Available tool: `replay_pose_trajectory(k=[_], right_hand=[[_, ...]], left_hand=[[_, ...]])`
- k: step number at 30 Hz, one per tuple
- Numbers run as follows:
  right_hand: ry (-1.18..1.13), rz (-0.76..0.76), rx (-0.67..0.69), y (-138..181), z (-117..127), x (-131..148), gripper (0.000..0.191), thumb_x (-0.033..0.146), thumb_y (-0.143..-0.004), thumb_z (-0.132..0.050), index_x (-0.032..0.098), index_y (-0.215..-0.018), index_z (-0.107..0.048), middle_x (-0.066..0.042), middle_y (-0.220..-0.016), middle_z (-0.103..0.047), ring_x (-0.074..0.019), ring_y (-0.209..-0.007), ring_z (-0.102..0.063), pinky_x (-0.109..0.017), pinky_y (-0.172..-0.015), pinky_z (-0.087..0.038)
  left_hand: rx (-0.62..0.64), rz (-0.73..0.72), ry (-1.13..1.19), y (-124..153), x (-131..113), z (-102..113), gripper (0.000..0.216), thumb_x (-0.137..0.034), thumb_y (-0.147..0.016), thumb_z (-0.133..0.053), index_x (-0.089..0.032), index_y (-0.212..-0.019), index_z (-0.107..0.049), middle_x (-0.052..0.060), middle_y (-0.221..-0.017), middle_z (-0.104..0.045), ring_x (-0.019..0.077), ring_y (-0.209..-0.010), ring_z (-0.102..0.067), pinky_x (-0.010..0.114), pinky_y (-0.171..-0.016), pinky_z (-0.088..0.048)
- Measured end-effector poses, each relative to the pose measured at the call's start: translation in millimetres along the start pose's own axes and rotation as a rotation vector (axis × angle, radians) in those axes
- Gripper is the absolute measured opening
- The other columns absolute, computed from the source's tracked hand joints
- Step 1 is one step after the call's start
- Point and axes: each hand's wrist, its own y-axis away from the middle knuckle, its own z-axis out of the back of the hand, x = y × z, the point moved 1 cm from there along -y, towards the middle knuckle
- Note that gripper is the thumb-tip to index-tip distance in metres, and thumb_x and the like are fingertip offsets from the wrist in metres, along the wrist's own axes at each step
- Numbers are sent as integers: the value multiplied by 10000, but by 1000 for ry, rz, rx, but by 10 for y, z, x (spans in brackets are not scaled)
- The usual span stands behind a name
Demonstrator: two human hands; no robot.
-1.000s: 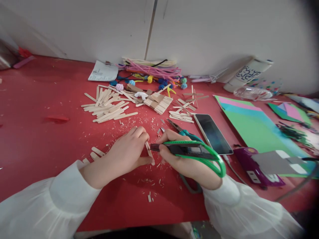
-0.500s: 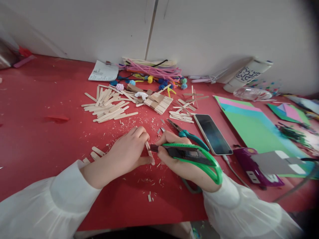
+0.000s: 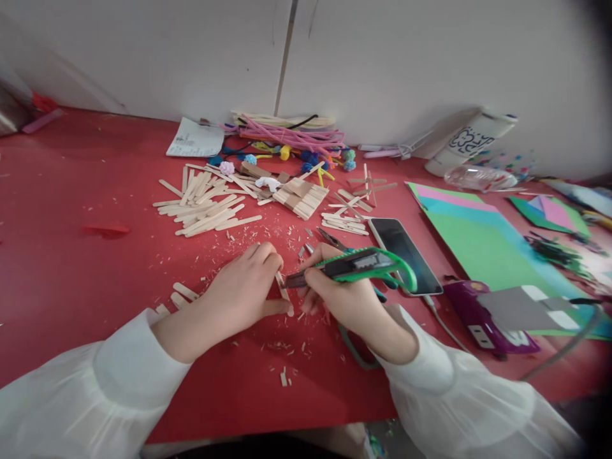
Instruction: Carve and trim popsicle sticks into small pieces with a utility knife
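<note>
My left hand (image 3: 241,290) pinches a short wooden stick (image 3: 284,294) and holds it on edge against the red table (image 3: 71,268). My right hand (image 3: 342,296) grips a green and black utility knife (image 3: 358,264), whose blade tip touches the stick near its top. Wood shavings (image 3: 287,347) lie scattered around both hands. A few cut stick pieces (image 3: 182,294) rest just left of my left wrist.
A pile of craft sticks (image 3: 208,204) lies behind my hands, with pink pipe cleaners and pompoms (image 3: 296,143) near the wall. Pliers (image 3: 335,242), a phone (image 3: 404,255), coloured paper sheets (image 3: 478,236), a purple device (image 3: 488,319) and a white bottle (image 3: 471,143) sit to the right.
My right hand has tilted the knife up and shifted it slightly left, bringing the handle higher above the table. My left hand and the stick have stayed in place.
</note>
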Motion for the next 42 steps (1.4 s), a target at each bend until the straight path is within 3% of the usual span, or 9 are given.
replay_pose_trajectory(k=[3,8,14,21,26,29,36,42], right_hand=[[-88,-63,1,-64,20,-49,69,243,-670,-488,203,-712,-451,56,-466,-594,-114,-357,-576,-173,-331,-401],[-80,-45,11,-51,22,-33,64,226,-671,-484,201,-720,-452,64,-446,-583,-107,-358,-574,-168,-341,-408],[24,157,9,31,-18,-11,39,214,-726,-493,204,-730,-456,71,-468,-554,-104,-422,-576,-215,-445,-465],[125,232,-34,8,62,-27,53,224,-767,-494,204,-725,-468,51,-551,-572,-102,-454,-572,-231,-466,-451],[246,295,-40,-4,109,3,32,207,-756,-474,207,-724,-471,56,-516,-547,-97,-456,-524,-227,-463,-406],[264,324,-49,0,126,32,43,200,-753,-473,205,-711,-468,38,-558,-557,-108,-516,-543,-233,-488,-410],[437,382,11,53,154,170,76,131,-739,-492,200,-719,-520,43,-610,-552,-89,-549,-521,-211,-509,-384],[505,403,83,65,159,178,68,131,-744,-487,192,-733,-517,64,-569,-494,-67,-487,-453,-192,-473,-351]], left_hand=[[-8,10,-27,-7,-2,-8,370,-390,-707,-723,-176,-873,-471,42,-949,-479,222,-903,-513,337,-740,-461],[-24,0,-46,1,1,-13,364,-381,-719,-709,-175,-916,-482,49,-971,-484,225,-919,-506,338,-749,-456],[-18,33,-137,11,-51,4,316,-397,-750,-664,-159,-875,-498,75,-926,-495,253,-874,-505,354,-690,-445],[-31,44,-258,7,-76,13,354,-495,-811,-572,-146,-848,-528,93,-878,-535,268,-852,-543,361,-699,-439],[20,10,-173,10,3,68,117,-270,-861,-536,-167,-807,-531,51,-825,-539,219,-762,-548,316,-629,-401],[29,2,-147,12,37,90,118,-179,-866,-480,-176,-753,-515,30,-754,-520,194,-688,-530,298,-576,-354],[32,13,0,25,67,95,118,-258,-835,-523,-198,-736,-505,10,-755,-546,173,-684,-533,275,-556,-327],[11,-6,157,38,77,53,111,-220,-833,-483,-200,-727,-508,-7,-725,-546,135,-631,-518,252,-551,-338]])
